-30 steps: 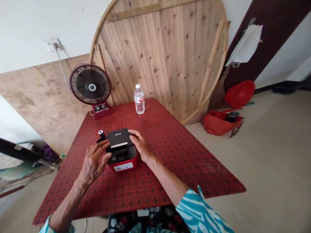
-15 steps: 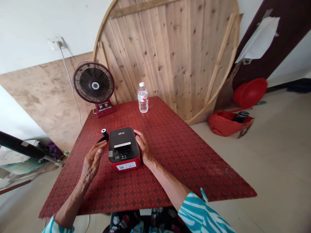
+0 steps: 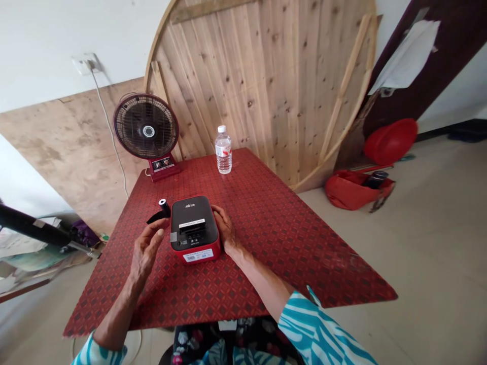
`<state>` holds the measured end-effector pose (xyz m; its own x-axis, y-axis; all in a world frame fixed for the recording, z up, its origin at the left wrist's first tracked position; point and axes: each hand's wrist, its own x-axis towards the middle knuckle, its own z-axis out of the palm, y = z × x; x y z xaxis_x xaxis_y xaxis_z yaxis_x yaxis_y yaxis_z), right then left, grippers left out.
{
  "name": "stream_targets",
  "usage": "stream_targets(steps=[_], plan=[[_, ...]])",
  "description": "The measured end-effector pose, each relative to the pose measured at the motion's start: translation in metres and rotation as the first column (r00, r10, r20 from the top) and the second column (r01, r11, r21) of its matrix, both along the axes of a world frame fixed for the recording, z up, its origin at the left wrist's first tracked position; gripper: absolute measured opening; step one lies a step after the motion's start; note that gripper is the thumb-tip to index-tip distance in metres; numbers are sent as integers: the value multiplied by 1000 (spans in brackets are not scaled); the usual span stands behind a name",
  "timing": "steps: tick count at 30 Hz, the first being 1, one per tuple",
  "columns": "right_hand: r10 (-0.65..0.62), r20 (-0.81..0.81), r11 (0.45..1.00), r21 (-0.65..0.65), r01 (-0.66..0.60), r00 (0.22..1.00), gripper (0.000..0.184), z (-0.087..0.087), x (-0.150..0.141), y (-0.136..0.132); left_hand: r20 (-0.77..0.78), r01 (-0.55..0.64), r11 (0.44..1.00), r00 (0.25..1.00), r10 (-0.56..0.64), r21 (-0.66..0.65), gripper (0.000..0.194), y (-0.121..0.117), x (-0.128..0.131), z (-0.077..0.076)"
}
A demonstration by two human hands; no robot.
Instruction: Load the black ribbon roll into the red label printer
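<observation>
A red box-shaped device with a black top stands on the table in front of me. Its top has a slot with a white strip, and a printed label is stuck on its near side. My right hand lies along its right side, fingers curved against it. At its left, my left hand is raised with fingers apart and slightly bent, holding nothing. The fingertips are close to the device's left edge; contact is unclear. Just beyond them is a dark object with a round white end and a black flat part, partly hidden.
On the red patterned table, a red fan stands back left and a water bottle at the back. A round wooden board leans behind. A red bag and red basin are at the right.
My left hand's fingers have shifted slightly and look more bent beside the device. My right hand stays against its side. The view has tilted a little.
</observation>
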<state>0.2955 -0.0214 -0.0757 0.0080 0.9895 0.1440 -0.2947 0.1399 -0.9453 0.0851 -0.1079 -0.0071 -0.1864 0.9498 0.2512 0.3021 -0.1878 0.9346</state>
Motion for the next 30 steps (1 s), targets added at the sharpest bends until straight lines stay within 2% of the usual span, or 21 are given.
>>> stream_targets(steps=[2,4,6,10,18,24,30], plan=[[3,-20,1000,-9,-4,1000,34,-2,0,1,145,89,996,986,-86,-17,49,-2,14,1],[-3,-37,1000,-11,2,999,33,-5,-1,3,295,135,991,948,-120,-28,58,-3,25,-1],[-5,-47,1000,-4,4,999,33,-8,-2,4,401,139,990,909,-113,-36,63,-3,30,-4],[-22,-44,999,25,23,999,31,-12,-3,6,520,112,990,852,-52,-83,58,-2,29,-7],[-40,-31,999,-2,40,999,32,-12,-2,5,555,105,986,832,-18,-126,63,4,27,-4],[-45,-29,998,-42,43,999,32,-7,-1,1,620,120,974,784,26,-193,60,10,31,0],[-66,-67,997,-39,64,996,35,-6,-3,-2,631,111,976,775,34,-189,63,12,37,-1]])
